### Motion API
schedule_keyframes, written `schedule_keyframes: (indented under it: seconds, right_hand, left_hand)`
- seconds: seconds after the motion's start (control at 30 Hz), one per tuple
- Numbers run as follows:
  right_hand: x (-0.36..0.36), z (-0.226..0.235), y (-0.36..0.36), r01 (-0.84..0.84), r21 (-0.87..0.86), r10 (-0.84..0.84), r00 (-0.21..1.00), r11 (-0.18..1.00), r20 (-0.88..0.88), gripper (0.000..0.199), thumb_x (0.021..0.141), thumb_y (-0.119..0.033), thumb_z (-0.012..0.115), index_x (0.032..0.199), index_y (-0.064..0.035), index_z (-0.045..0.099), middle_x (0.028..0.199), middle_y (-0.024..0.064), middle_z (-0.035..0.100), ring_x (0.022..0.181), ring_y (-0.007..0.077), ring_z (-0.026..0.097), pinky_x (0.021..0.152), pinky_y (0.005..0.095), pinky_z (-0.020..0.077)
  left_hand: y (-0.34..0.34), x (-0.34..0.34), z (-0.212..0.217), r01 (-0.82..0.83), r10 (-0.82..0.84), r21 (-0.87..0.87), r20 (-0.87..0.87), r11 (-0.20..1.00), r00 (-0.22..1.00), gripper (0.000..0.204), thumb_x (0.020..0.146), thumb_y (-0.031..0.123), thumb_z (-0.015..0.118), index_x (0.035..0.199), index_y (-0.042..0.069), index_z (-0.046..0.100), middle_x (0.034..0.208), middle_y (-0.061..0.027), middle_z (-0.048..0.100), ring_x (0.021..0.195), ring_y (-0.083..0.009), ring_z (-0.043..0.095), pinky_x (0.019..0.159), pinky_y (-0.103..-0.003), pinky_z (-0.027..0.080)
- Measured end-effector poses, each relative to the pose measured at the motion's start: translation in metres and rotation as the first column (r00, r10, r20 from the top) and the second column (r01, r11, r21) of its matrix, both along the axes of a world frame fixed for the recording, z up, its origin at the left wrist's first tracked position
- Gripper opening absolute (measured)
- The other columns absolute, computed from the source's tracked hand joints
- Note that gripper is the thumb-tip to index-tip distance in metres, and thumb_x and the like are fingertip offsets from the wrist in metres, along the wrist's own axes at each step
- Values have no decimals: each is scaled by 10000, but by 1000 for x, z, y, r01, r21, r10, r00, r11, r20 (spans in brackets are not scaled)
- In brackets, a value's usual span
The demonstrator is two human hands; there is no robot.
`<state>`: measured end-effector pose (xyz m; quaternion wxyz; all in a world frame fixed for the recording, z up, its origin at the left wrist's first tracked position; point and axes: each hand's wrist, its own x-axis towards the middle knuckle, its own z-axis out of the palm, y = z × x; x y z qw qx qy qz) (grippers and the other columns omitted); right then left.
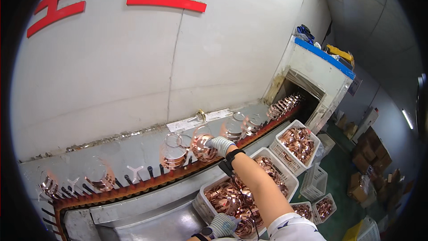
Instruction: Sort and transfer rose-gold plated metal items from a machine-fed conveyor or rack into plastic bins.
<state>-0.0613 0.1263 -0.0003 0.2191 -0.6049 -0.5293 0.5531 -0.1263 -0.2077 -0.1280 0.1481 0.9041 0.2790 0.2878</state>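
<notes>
My right hand (219, 144), in a grey glove with a black wrist strap, reaches up to the moving rack and grips a copper-coloured ring part (203, 146) hanging on a peg. My left hand (223, 224), also gloved, rests low in the white crate (203, 203) on a copper ring (244, 228) from the pile (232, 196). More copper rings (174, 156) hang along the orange conveyor rail (147, 182), blurred by motion.
A tunnel oven (318, 78) with a blue top takes the rail in at the right. Further white crates of copper parts (298, 142) stand beside it, smaller baskets (323, 205) on the green floor. Cardboard boxes (370, 160) pile at far right. A grey wall lies behind.
</notes>
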Motion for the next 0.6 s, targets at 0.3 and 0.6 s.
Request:
schedule_keyframes:
  seconds: [0.3,0.6]
  right_hand:
    - [31,112,0,-64,777,55,998,626,38,294,912,-180,727,1139,2,689,901,46,707,733,129,618,615,302,515]
    - [239,109,80,-188,618,-334,704,763,627,192,907,-105,601,1025,-35,737,877,157,743,753,283,717,696,402,562]
  left_hand:
    - [5,3,12,-61,69,102,-75,993,995,309,797,370,664,1037,195,749,697,-22,679,654,-254,671,592,-424,497]
    - [13,29,19,13,-20,111,60,994,998,293,791,219,613,1043,184,759,619,-39,628,558,-260,621,519,-449,478]
